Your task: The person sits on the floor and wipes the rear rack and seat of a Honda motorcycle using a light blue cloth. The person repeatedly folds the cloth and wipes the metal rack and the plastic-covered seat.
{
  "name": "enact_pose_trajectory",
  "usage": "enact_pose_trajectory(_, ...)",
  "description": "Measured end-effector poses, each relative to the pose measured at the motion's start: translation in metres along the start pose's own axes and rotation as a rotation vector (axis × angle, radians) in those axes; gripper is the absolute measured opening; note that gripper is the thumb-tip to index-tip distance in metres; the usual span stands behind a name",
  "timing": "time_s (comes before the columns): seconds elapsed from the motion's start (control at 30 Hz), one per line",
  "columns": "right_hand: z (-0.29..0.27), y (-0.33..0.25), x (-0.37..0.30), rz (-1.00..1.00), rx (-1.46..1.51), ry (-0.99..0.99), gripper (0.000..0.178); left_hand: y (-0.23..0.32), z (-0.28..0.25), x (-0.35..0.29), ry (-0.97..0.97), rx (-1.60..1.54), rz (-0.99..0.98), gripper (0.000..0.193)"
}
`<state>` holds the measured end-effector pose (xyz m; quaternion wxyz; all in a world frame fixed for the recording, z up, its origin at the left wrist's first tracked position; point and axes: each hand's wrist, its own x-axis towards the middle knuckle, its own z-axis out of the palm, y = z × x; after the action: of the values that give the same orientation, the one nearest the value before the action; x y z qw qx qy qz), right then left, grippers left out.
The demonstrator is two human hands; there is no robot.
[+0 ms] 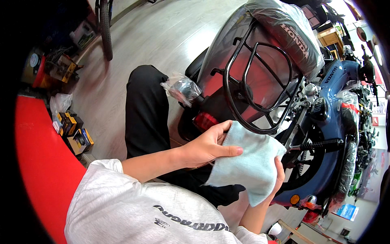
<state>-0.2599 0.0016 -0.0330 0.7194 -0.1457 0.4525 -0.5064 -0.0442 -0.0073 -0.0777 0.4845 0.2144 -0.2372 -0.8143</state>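
A pale blue cloth (250, 162) is stretched between my two hands, just behind the rear of a motorcycle. My left hand (207, 148) pinches its left side, thumb on top and the other fingers partly behind it. Around the cloth's right edge curls my right hand (278, 179), mostly hidden by the fabric. Just beyond my left hand is the red tail light (205, 120). Above the cloth stands a black tubular rear rack (231, 95). A plastic-wrapped turn signal (183, 90) sticks out at the left of the tail.
Clear plastic covers the motorcycle's seat (290, 34). A blue motorcycle (331, 101) stands close on the right, its black spring shock (323, 145) near my right hand. Small boxes (79, 140) lie at the left beside a red surface (40, 162). A bicycle wheel (105, 30) is at the far left.
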Motion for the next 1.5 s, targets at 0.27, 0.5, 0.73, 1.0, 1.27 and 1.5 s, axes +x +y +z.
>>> enact_pose_trajectory(0.27, -0.015, -0.074, 0.033, -0.5, -0.114, 0.011, 0.053, 0.02, -0.005, 0.006, -0.044, 0.18, 0.195, 0.06)
enact_pose_trajectory(0.5, 0.066, -0.046, 0.07, -0.505, -0.322, -0.276, 0.032, 0.032, 0.018, 0.015, 0.033, 0.166, 0.293, 0.026)
enact_pose_trajectory(0.73, 0.068, -0.039, 0.112, -0.586, -0.562, -0.019, 0.019, 0.016, 0.012, 0.021, 0.014, 0.197, 0.471, 0.017)
enact_pose_trajectory(1.0, 0.071, -0.031, 0.095, -0.531, -0.535, -0.039, 0.017, 0.012, 0.016, 0.025, 0.023, 0.159, 0.541, 0.015)
enact_pose_trajectory(1.27, 0.06, -0.024, 0.079, -0.821, -0.699, -0.011, 0.013, 0.013, 0.012, 0.025, 0.02, 0.188, 0.583, 0.013)
enact_pose_trajectory(1.5, 0.058, -0.081, 0.095, -1.164, -0.713, 0.211, 0.02, 0.01, 0.006, 0.026, 0.003, 0.222, 0.624, 0.014)
